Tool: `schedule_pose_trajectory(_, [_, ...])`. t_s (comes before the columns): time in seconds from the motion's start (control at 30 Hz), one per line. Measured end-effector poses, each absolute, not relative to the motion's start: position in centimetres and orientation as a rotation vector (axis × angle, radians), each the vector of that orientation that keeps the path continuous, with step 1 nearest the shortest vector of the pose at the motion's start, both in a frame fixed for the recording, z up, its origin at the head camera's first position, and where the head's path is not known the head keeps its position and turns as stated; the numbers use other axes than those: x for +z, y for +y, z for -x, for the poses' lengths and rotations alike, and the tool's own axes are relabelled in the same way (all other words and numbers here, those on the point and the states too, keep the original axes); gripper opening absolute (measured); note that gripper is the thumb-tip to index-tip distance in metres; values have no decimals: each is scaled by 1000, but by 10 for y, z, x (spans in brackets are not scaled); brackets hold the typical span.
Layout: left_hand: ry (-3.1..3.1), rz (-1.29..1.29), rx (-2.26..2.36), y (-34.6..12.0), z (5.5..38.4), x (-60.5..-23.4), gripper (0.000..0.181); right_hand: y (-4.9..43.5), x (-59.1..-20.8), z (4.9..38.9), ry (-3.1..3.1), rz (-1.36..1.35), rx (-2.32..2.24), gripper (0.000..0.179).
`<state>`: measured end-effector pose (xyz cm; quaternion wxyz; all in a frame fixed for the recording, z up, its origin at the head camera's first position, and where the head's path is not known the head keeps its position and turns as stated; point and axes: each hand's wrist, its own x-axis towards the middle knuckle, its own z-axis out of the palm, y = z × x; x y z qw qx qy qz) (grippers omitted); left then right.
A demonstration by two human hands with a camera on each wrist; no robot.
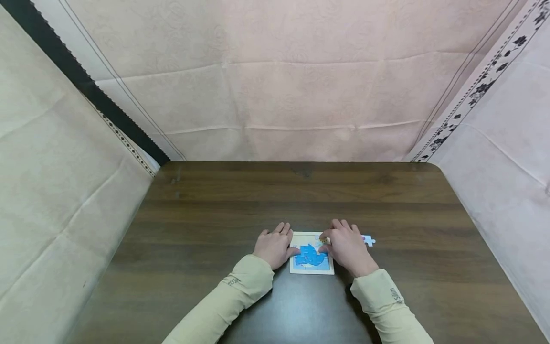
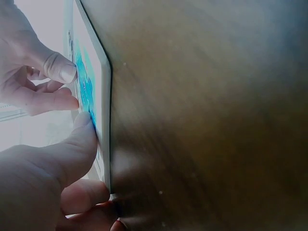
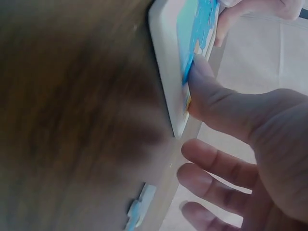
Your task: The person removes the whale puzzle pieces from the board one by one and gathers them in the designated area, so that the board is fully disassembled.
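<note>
A small jigsaw puzzle board point(image 1: 312, 272) with a pale frame lies flat on the table. Its assembled part shows a blue animal shape point(image 1: 310, 258). At the left edge, my left hand point(image 1: 273, 247) holds the board, thumb over the face and fingers against the side. Over the upper right part is my right hand point(image 1: 347, 247). Its thumb and index finger pinch a puzzle piece with a yellow-orange patch point(image 3: 187, 103), mostly hidden by the fingers. The other right fingers extend above the table.
A loose light-blue puzzle piece point(image 1: 369, 240) lies on the table just right of the right hand, partly covered by it. The brown wooden table point(image 1: 206, 210) is bordered by pale cloth point(image 1: 301, 95) at the back and both sides.
</note>
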<state>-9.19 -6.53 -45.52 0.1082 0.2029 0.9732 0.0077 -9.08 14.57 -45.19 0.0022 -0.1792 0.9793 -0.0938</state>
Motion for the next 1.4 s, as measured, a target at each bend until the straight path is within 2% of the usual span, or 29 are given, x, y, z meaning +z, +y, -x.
schedule_pose_trajectory(0.93, [2864, -607, 3, -65, 93, -459, 68, 150, -458, 92, 3094, 558, -359, 33])
schedule_pose_trajectory(1.2, [2858, -598, -1, -65, 93, -458, 68, 147, -457, 88, 3162, 542, -222, 36])
schedule_pose_trajectory(1.4, [2857, -608, 19, -65, 93, -457, 79, 143, -455, 88, 3155, 489, -181, 36])
